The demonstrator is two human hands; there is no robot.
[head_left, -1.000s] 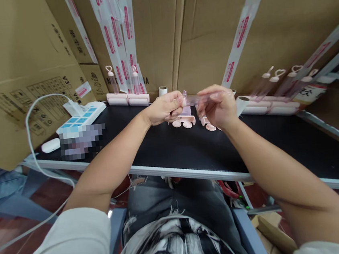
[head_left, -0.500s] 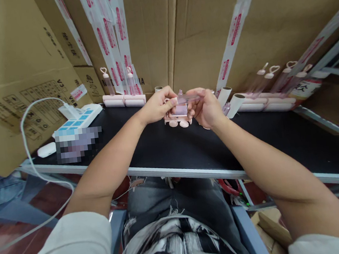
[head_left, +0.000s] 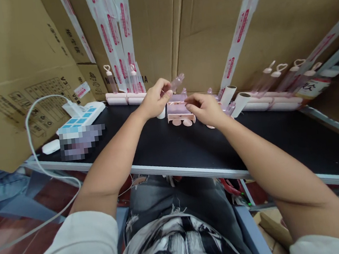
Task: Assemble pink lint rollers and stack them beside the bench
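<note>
Head view: left hand (head_left: 155, 99), 1; thumb and fingers closed on 1 clear tube (head_left: 178, 83), held tilted above 1 pink wheeled cart (head_left: 181, 117). Cart on black tabletop (head_left: 172, 151); 2 wheels visible on near side. Right hand (head_left: 206, 108), 1; fingers loosely bent at cart's upper right edge; cannot tell whether they grip anything. Loop-topped tubes: 2 at left (head_left: 109, 79), 4 at right. Tilted white rolls (head_left: 227, 96) beside right hand: 2.

taped cardboard walls (head_left: 154, 35) and a metal-edged black bench (head_left: 172, 153) suggest a small workshop
</note>
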